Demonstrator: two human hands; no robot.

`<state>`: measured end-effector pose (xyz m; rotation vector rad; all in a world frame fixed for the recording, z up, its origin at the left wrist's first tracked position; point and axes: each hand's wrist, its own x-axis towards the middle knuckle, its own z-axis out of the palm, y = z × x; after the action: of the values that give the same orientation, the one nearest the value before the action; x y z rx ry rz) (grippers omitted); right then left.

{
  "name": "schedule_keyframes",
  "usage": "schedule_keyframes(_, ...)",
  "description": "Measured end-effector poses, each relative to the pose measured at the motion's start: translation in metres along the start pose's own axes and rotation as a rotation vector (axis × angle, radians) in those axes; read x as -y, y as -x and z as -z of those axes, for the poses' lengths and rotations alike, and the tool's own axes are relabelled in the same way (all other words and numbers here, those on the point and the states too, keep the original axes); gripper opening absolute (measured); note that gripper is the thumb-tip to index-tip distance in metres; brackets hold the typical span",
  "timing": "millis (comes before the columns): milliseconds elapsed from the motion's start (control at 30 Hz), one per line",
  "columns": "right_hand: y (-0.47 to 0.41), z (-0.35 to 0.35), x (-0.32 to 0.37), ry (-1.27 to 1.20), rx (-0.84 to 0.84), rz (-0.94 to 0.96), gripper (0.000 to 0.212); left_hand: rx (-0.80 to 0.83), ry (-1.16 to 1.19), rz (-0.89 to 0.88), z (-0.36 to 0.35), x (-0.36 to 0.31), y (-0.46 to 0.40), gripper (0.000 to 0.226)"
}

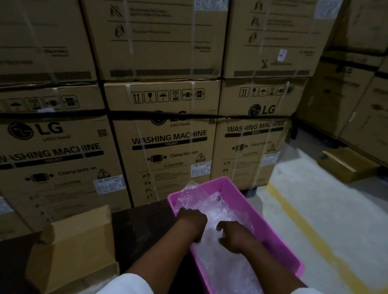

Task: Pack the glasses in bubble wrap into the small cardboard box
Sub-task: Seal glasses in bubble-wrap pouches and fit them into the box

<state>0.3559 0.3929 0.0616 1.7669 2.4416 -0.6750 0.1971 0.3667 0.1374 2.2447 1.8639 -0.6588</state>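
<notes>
My fingers are curled on both hands, down inside the pink tub [280,240]: the left hand [191,223] has its fingers bent into the bubble wrap [216,257] near the tub's left wall, and the right hand [234,237] sits just beside it, fingers hooked downward onto the same wrap. I cannot tell whether either hand truly pinches the plastic or only presses on it, since the fingertips are lost in the dim light. The bubble wrap fills the tub from its far end to its near end, crumpled and shiny; any glasses inside it are not visible to me. The small cardboard box [76,244] stands left of the tub, apart from it, top flaps up. Behind the tub rises a wall of strapped washing machine cartons [166,130]. To the tub's right a yellow floor line [319,256] runs across pale concrete.
</notes>
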Motion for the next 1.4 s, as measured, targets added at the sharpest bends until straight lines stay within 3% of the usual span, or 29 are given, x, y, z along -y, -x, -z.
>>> schedule_keyframes(100, -0.002, 0.009, 0.006, -0.116, -0.085, 0.077, 0.043, -0.102, 0.129, -0.022, 0.013, 0.013, 0.002, 0.025)
schedule_keyframes(167, 0.004, 0.022, 0.016, -0.324, -0.139, 0.159, 0.054, -0.218, 0.134, -0.045, 0.025, 0.021, 0.004, 0.023)
schedule_keyframes(300, -0.001, 0.062, 0.043, -0.911, 0.006, 0.184, 0.065, -0.464, 0.21, -0.02, 0.053, 0.034, 0.013, 0.021)
schedule_keyframes(433, 0.014, 0.097, 0.062, -0.943, 0.014, 0.284, 0.07, -0.623, 0.357, 0.016, 0.083, 0.047, 0.028, 0.025)
schedule_keyframes(533, 0.032, 0.123, 0.074, -0.926, -0.158, 0.294, 0.067, -0.641, 0.658, 0.01, 0.106, 0.054, 0.043, 0.046)
schedule_keyframes(600, 0.047, 0.146, 0.083, -1.024, -0.231, 0.276, 0.05, -0.554, 1.013, -0.091, 0.121, 0.064, 0.059, 0.064)
schedule_keyframes(667, 0.067, 0.171, 0.089, -1.163, -0.259, 0.27, 0.03, -0.424, 1.11, -0.219, 0.135, 0.082, 0.08, 0.075)
schedule_keyframes(700, 0.079, 0.182, 0.092, -1.23, -0.246, 0.278, 0.023, -0.37, 1.069, -0.272, 0.14, 0.093, 0.091, 0.07)
schedule_keyframes(767, 0.099, 0.2, 0.096, -1.324, -0.209, 0.309, 0.017, -0.314, 0.95, -0.296, 0.147, 0.118, 0.109, 0.038)
schedule_keyframes(867, 0.115, 0.218, 0.101, -1.377, -0.195, 0.326, 0.018, -0.41, 1.058, -0.294, 0.155, 0.152, 0.133, 0.007)
schedule_keyframes(1000, 0.124, 0.231, 0.116, -1.419, -0.184, 0.352, 0.015, -0.416, 1.393, -0.451, 0.169, 0.167, 0.163, 0.002)
schedule_keyframes(1067, 0.129, 0.235, 0.127, -1.387, -0.223, 0.345, 0.013, -0.442, 1.426, -0.462, 0.173, 0.164, 0.176, 0.009)
schedule_keyframes(1167, 0.141, 0.24, 0.135, -1.442, -0.227, 0.404, 0.011, -0.615, 1.427, -0.416, 0.18, 0.168, 0.195, 0.011)
schedule_keyframes(1300, 0.164, 0.245, 0.142, -1.459, 0.02, 0.492, 0.037, -0.65, 1.216, -0.401, 0.193, 0.172, 0.222, 0.021)
schedule_keyframes(1400, 0.162, 0.251, 0.156, -1.223, 0.134, 0.498, 0.084, -0.635, 1.006, -0.419, 0.207, 0.167, 0.238, 0.018)
